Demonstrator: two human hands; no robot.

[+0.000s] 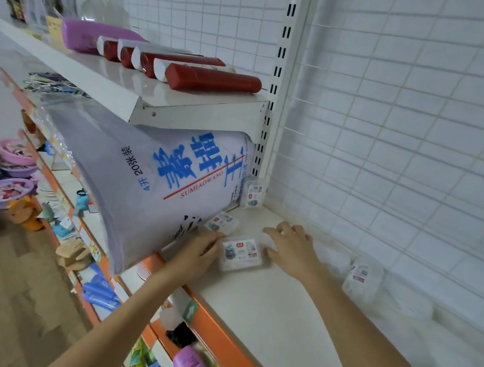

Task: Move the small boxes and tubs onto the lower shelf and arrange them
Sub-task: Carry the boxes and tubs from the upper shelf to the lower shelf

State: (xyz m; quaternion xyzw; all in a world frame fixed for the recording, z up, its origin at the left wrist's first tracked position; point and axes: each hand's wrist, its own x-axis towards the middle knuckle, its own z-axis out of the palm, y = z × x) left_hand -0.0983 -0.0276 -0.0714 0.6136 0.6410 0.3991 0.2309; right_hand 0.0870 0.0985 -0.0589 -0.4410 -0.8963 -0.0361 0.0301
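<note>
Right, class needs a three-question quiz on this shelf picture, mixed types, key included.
1. True or false: the left hand touches the flat box.
2. Which is on the upper shelf? A red tubes B pink basins C blue tubes
3. Fill in: the big paper pack has ____ lettering.

Key: 1 true; 2 A; 3 blue. The right hand lies open beside the box.
</note>
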